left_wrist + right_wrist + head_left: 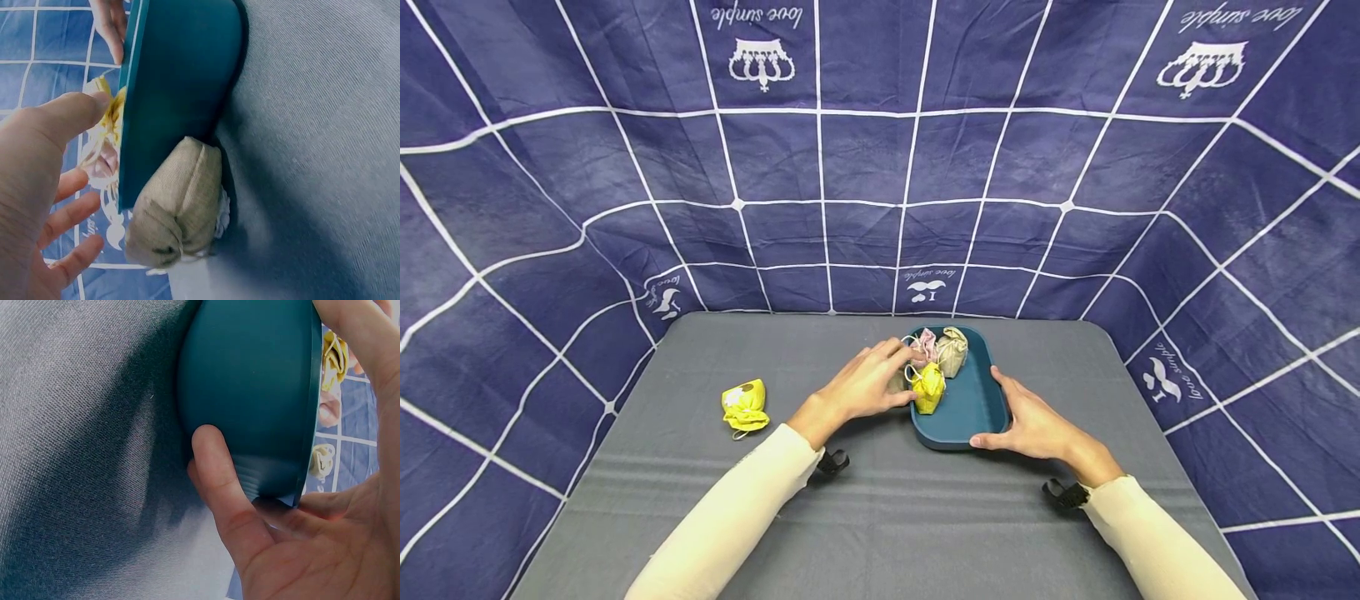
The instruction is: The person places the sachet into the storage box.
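Observation:
A blue-green box [953, 435] holds a small yellow drawstring pouch [929, 390], a pink pouch [927, 340] and a pale beige pouch [952, 353]. Over the box's left rim, my left hand [872, 379] has its fingers spread and loosely bent, its thumb overlapping the yellow pouch in the left wrist view. Below that hand, a tan cloth pouch [181, 200] rests on the table against the outside of the box. My right hand [1033, 421] grips the box at its front right corner, the thumb at the front rim and fingers [215, 469] along the outer wall.
Another yellow pouch [746, 407] lies by itself on the left part of the grey cloth-covered table [880, 517]. Blue curtains with white grid lines [865, 167] rise behind the table and along both sides.

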{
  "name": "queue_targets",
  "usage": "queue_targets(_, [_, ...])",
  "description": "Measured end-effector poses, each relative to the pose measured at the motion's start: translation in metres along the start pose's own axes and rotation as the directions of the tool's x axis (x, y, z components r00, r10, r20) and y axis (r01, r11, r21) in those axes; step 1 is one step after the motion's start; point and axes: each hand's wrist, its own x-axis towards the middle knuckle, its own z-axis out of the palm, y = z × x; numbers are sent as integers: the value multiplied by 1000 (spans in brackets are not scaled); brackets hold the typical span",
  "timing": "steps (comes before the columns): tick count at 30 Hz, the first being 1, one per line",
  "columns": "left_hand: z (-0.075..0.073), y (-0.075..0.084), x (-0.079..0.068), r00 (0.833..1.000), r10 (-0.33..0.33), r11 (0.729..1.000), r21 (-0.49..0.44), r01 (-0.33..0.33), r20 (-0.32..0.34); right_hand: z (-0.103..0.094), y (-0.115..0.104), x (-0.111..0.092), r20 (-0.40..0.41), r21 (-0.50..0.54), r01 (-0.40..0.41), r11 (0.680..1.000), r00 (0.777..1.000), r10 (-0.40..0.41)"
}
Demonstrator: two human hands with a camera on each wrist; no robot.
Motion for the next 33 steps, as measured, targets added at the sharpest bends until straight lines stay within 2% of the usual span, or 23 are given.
queue_targets(15, [-3,-12,-20,998,-63,996,-57,62,-14,0,0,0,-4,-3,12,1000,1000,-12])
queue_targets(22, [3,-22,-30,994,-104,991,-88,101,-32,0,-1,-1,-4,-1,7,1000,1000,-7])
queue_targets(25, [6,-26,-34,991,-132,983,-132,127,-29,1,-1,-1,-5,-4,8,1000,1000,-8])
queue_targets(30, [11,-29,-40,979,-202,955,-227,193,-19,0,-1,-1,-13,-6,16,1000,1000,-16])
queue_targets(33, [14,-30,-43,972,-232,943,-251,217,-29,0,-1,0,-15,-10,19,1000,1000,-19])
